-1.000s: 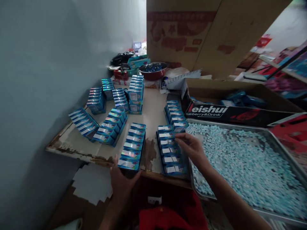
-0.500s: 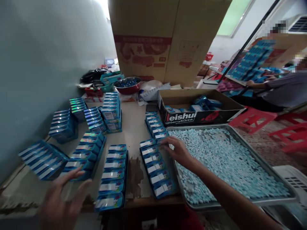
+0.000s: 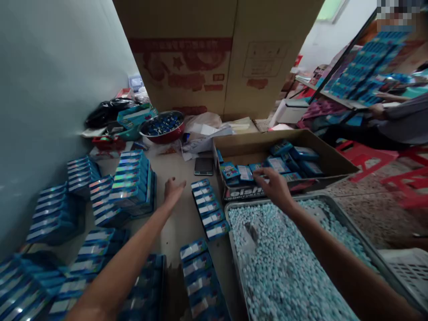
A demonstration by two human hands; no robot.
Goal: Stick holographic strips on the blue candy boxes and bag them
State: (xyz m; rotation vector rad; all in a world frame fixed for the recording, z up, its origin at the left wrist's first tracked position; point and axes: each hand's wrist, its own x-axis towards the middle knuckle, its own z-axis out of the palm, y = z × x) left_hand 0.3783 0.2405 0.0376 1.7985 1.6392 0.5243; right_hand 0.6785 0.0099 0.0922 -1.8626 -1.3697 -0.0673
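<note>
My right hand (image 3: 276, 186) reaches over the front wall of an open carton (image 3: 234, 192), fingers apart and slightly bent, close to the small blue boxes (image 3: 246, 173) inside. Nothing shows between its fingers. My left hand (image 3: 173, 191) is over the table, thumb and fingers apart and empty, left of a row of blue packs (image 3: 207, 208). Another row of blue packs (image 3: 203, 281) stands nearer me. Below my right forearm is a metal tray (image 3: 234, 263) spread with small pale-blue and white pieces (image 3: 284, 263).
Blue packs (image 3: 130, 178) stand in stacks on the left, partly behind my left forearm. Toward the back are a small dark scale (image 3: 203, 166) and a red bowl (image 3: 172, 135) of blue wrapped pieces. A tall cardboard sheet (image 3: 207, 26) rises behind. Another person's sleeve (image 3: 406, 122) is at right.
My left hand has moved from the near left to the table's middle. My right hand has gone from the pack row to the carton. The view has shifted, bringing the carton's contents closer.
</note>
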